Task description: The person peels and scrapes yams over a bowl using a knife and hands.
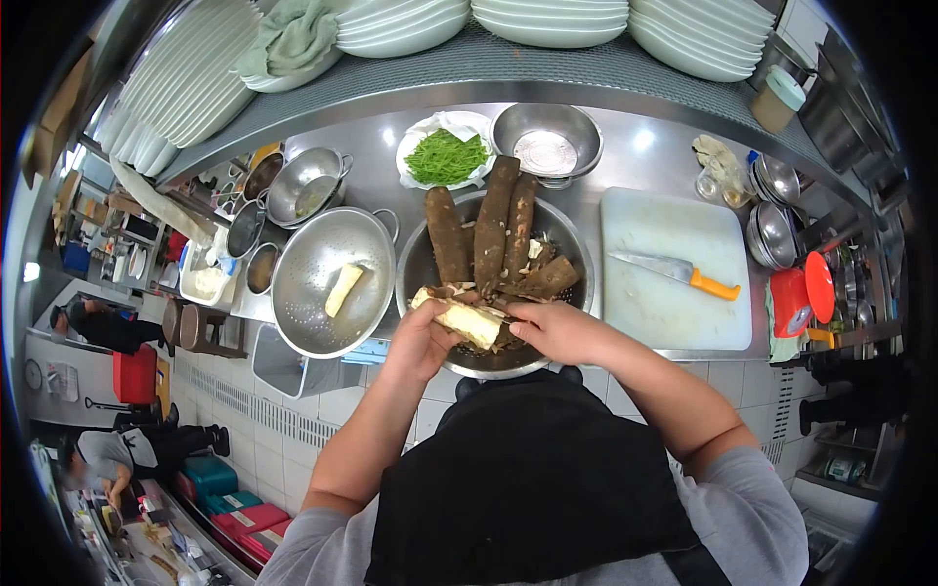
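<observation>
Over a large steel bowl (586,283), my left hand (422,337) is closed around a partly peeled cassava root (469,322). Pale flesh shows along its near side and brown skin along the far side. My right hand (552,330) closes at the root's right end, thumb and fingers against the flesh and loose peel; its fingertips are partly hidden. Unpeeled cassava roots (496,220) lean upright in the bowl, with peel scraps around them. One peeled cassava piece (343,290) lies in the perforated colander (303,264) to the left.
A yellow-handled knife (684,275) lies on the white cutting board (674,220) at right. Behind the bowl are a dish of chopped greens (446,156) and a steel basin (581,127). Stacked plates (552,21) fill the overhead shelf. Another person (122,459) stands at lower left.
</observation>
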